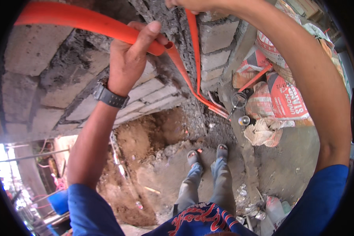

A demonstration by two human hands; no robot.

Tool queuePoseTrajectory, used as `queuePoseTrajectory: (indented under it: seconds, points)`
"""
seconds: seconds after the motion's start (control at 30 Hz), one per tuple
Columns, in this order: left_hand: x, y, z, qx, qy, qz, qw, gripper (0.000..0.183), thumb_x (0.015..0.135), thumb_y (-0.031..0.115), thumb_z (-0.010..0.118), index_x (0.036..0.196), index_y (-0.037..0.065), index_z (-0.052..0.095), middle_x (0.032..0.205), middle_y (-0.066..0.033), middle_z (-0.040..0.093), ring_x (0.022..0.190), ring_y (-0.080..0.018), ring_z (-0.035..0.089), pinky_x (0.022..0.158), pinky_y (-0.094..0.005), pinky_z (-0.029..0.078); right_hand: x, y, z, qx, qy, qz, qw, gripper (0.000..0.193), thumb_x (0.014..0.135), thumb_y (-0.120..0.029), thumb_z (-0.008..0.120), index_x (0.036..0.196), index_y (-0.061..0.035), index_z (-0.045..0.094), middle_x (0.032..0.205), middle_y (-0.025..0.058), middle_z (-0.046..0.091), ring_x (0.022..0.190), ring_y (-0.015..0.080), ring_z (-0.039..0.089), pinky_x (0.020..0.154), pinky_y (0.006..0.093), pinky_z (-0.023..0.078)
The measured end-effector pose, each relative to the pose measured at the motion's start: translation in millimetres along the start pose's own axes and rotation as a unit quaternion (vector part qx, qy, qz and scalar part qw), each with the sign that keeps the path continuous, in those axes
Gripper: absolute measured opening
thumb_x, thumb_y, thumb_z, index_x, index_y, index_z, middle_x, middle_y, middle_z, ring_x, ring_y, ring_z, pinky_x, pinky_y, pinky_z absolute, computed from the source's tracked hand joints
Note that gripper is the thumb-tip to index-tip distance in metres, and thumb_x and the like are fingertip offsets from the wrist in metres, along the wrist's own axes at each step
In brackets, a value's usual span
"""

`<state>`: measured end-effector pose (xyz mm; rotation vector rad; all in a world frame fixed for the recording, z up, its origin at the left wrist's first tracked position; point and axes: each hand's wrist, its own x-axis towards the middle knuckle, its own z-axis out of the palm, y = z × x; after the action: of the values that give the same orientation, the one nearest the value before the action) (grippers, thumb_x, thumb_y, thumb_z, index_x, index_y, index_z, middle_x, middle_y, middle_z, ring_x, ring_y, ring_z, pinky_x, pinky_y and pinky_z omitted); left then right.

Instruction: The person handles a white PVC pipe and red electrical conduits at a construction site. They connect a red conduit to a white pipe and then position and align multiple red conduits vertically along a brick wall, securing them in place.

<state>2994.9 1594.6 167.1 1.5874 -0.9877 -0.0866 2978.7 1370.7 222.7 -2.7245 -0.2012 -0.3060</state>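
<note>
My left hand (130, 49), with a dark watch (111, 96) at its wrist, is wrapped round an orange conduit pipe (82, 20). That pipe comes in from the upper left and its end sticks out past my fingers. Close to this end is the open mouth of a second orange pipe (176, 59), which runs down the wall corner. A third orange pipe (194, 43) stands beside it, its upper part passing under my right hand (198, 4). Those fingers are curled, but the top edge cuts off part of the hand, so what they grip is unclear.
Block walls (145, 96) with rough mortar meet at the corner. Printed cement sacks (283, 96) are piled at right, with a can (244, 120) and a coil of wire (239, 100) beside them. Dug soil (135, 135) lies below the left wall; plastic bottles (274, 208) lie lower right.
</note>
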Motion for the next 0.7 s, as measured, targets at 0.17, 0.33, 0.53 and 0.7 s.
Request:
queuePoseTrajectory:
  seconds: [0.17, 0.33, 0.53, 0.7]
  points:
    - [-8, 4, -1, 0.003, 0.003, -0.041, 0.999, 0.037, 0.102, 0.037, 0.062, 0.091, 0.002, 0.064, 0.086, -0.0108, 0.074, 0.078, -0.0152, 0.069, 0.074, -0.0293, 0.053, 49, -17, 12, -0.287, -0.234, -0.158, 0.916, 0.028, 0.08, -0.005, 0.058, 0.1, -0.0073, 0.078, 0.081, 0.0152, 0.074, 0.07, 0.0277, 0.071, 0.062, 0.0423, 0.056]
    - [-12, 6, -4, 0.018, 0.008, -0.06, 0.998, 0.04, 0.104, 0.041, 0.058, 0.093, 0.002, 0.062, 0.087, -0.0107, 0.073, 0.081, -0.0158, 0.068, 0.079, -0.0316, 0.052, 54, -25, 4, -0.199, -0.287, -0.095, 0.932, 0.026, 0.083, -0.006, 0.058, 0.1, -0.0063, 0.077, 0.079, 0.0147, 0.072, 0.066, 0.0265, 0.069, 0.058, 0.0419, 0.054]
    - [-17, 5, -8, 0.03, 0.009, -0.049, 0.998, 0.039, 0.104, 0.04, 0.058, 0.095, 0.002, 0.06, 0.087, -0.0105, 0.072, 0.079, -0.0154, 0.067, 0.079, -0.0313, 0.052, 62, -22, 4, -0.114, -0.298, -0.054, 0.946, 0.023, 0.087, -0.008, 0.059, 0.1, -0.005, 0.077, 0.075, 0.0142, 0.07, 0.06, 0.025, 0.066, 0.053, 0.0415, 0.052]
    - [-17, 6, -8, 0.026, -0.007, -0.047, 0.999, 0.039, 0.104, 0.041, 0.058, 0.093, 0.003, 0.059, 0.088, -0.0108, 0.072, 0.08, -0.0159, 0.067, 0.079, -0.0319, 0.052, 57, -32, 5, -0.187, -0.301, -0.093, 0.931, 0.02, 0.088, -0.01, 0.059, 0.097, -0.0039, 0.077, 0.071, 0.0126, 0.067, 0.055, 0.0234, 0.061, 0.05, 0.0396, 0.05]
